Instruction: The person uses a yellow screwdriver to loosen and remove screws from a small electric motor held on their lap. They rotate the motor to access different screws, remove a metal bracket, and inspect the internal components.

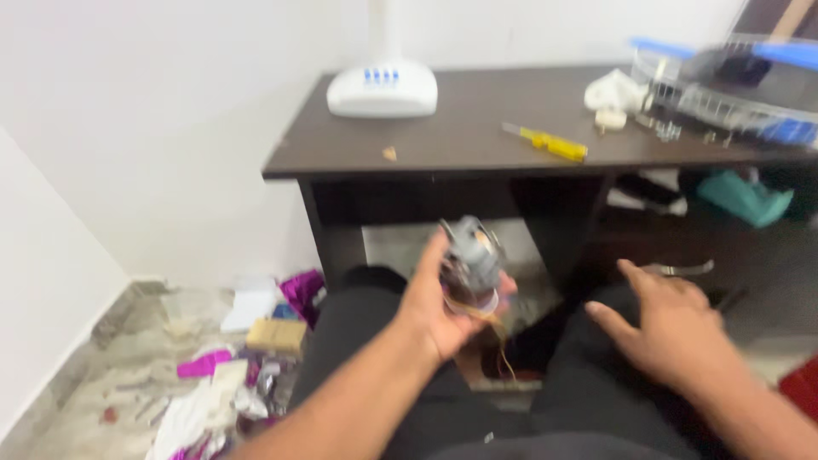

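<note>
A small grey electric motor [473, 253] with loose yellowish wires [494, 328] was held upright in the left hand [439, 307], the fingers being curled round its lower body, above the lap and in front of the dark counter [460, 136]. The right hand [677, 328] was held open and empty over the right thigh, with its fingers spread and nothing touched.

The motor was judged to be rigid, dense for its size and fairly heavy, with a smooth metal casing that could slip; the casing was thought the safest place to be gripped. The thin wires were judged to be limp and easily pulled loose, so they were best left unstrained.

On the counter a yellow-handled screwdriver [550, 143], a white box-like device [382, 88] and a blurred clear plastic appliance [733, 89] were seen. Paper and purple scraps [247, 358] were scattered on the floor.
</note>
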